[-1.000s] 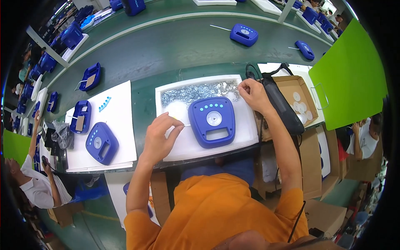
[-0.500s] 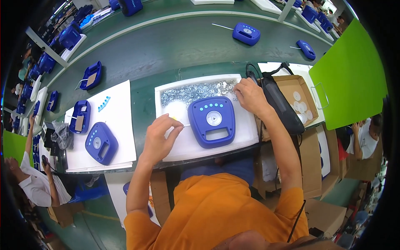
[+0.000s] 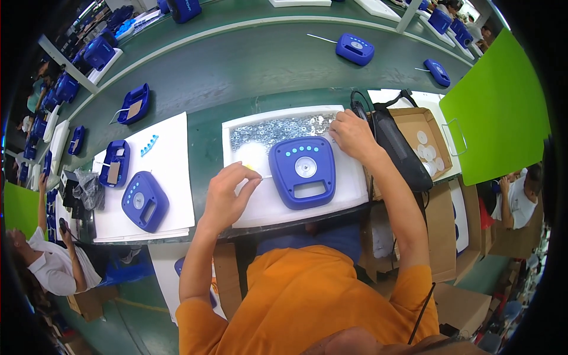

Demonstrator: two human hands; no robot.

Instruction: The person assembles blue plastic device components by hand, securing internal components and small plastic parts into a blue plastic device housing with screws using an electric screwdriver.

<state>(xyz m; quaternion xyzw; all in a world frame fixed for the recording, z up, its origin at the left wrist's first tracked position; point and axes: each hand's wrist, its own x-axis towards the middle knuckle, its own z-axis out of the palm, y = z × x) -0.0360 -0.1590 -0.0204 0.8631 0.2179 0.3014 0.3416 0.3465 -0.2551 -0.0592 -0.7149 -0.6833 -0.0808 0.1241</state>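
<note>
A blue plastic housing [image 3: 286, 192] with a row of light-blue buttons, a round pale disc and a handle slot lies flat on a white foam tray [image 3: 355, 189]. Beside its left edge, my left hand [image 3: 229, 188] pinches the end of a thin white cable [image 3: 265, 176] that runs to the housing. My right hand [image 3: 353, 134] is at the right end of the tray's compartment of small metal nuts or washers [image 3: 278, 130]. Its fingertips are closed together, and whatever they hold is hidden.
Left of the tray, a second blue housing [image 3: 155, 183] and an open blue shell [image 3: 125, 155] lie on white sheets. A black pouch [image 3: 393, 145] and a cardboard box [image 3: 408, 118] with white discs stand at right. Beyond runs a green conveyor [image 3: 236, 65] carrying blue housings.
The blue parts on the conveyor have shifted slightly right. My right hand has drawn slightly left along the metal pieces; my left hand keeps its pinch on the cable.
</note>
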